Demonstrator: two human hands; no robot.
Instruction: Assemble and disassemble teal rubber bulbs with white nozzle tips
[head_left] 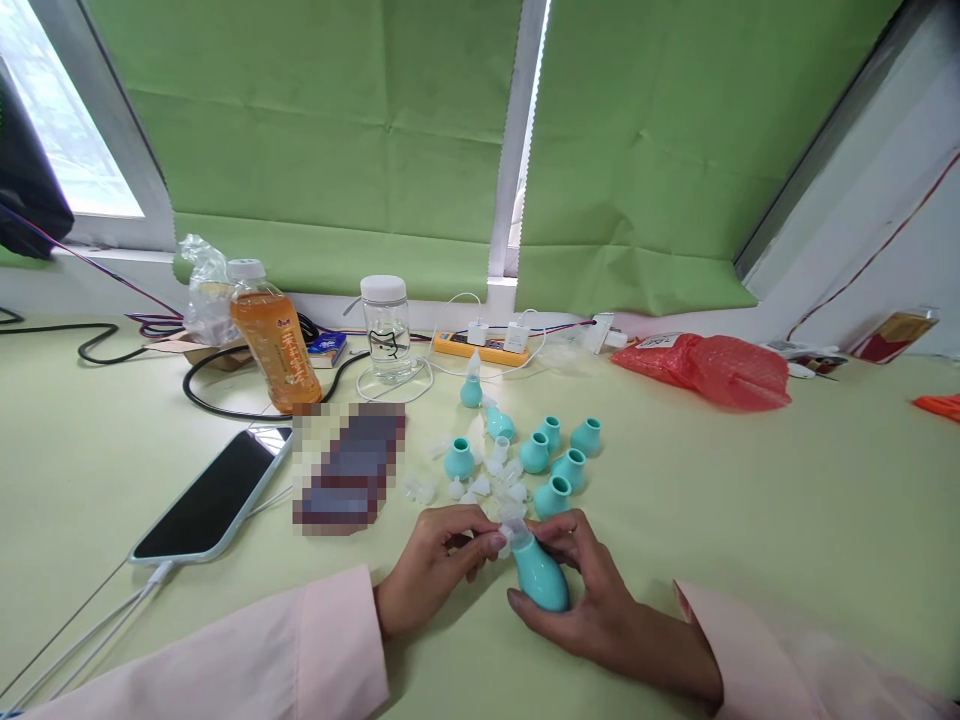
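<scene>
My right hand is closed round a teal squeeze bulb, thumb below and fingers over its neck. The bulb lies tilted, neck pointing away and slightly left. A clear plastic nozzle piece sits at that neck, and my left hand pinches it between thumb and fingertips. How far it goes into the neck I cannot tell. Just beyond stand several loose teal bulbs with open mouths. Small clear and white plastic parts lie in a cluster beside them. One bulb farther back stands upright with a pointed clear tip.
To the left lie a phone on a white cable and a pixelated flat object. Behind them stand an orange drink bottle and a lidded clear jar. A yellow power strip and red plastic bag line the back.
</scene>
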